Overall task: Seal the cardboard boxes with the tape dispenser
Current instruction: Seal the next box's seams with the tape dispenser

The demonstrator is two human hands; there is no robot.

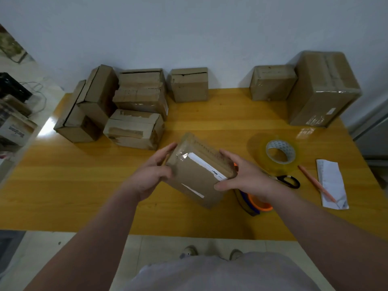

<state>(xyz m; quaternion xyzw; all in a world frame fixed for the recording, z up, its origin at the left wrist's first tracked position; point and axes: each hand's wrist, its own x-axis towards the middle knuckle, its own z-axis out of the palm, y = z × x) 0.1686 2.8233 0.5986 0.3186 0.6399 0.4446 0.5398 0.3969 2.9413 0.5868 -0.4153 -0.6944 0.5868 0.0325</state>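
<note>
Both arms forward. Left hand (pixel 150 173) and right hand (pixel 248 178) grip small taped box (pixel 197 177) by opposite sides, tilted over yellow table (pixel 84 185). Tape dispenser (pixel 257 204) on table under right wrist. Other boxes (pixel 134 106) line white wall (pixel 189 28).

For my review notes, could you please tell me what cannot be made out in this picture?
Head view:
tape dispenser: mostly hidden by the right hand and the held box.
scissors: blades hidden behind the right wrist; only handles show.
label on the held box: print too small and blurred.
paper slip: text too small.
</note>
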